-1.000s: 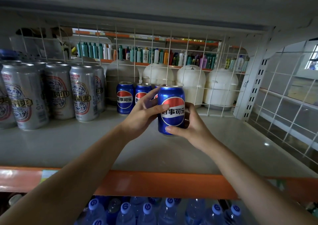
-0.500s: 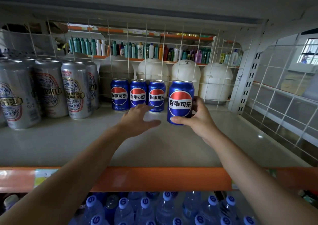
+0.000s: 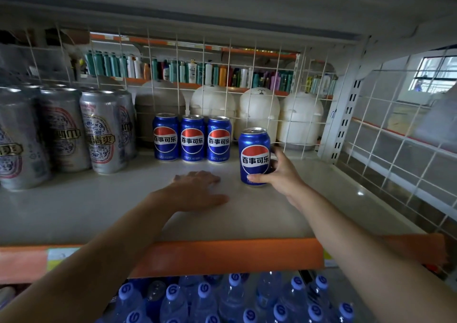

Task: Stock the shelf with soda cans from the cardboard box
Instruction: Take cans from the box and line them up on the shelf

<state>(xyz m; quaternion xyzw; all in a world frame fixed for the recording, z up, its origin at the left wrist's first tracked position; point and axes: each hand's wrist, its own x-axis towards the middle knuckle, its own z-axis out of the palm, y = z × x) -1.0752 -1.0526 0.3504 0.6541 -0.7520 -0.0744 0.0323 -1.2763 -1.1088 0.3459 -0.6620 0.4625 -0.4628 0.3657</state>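
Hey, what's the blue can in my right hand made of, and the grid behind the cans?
Blue can: probably aluminium, glossy printed skin; silvery rim and top show.
Grid: seemingly metal wire, white coated; thin rods crossing in squares.

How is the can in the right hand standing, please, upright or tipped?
Upright: the can shows its top uppermost and label level.

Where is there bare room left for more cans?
Bare shelf lies right of the held can, up to the wire side panel, and along the front orange edge. Silver cans crowd the left; three blue cans line the back.
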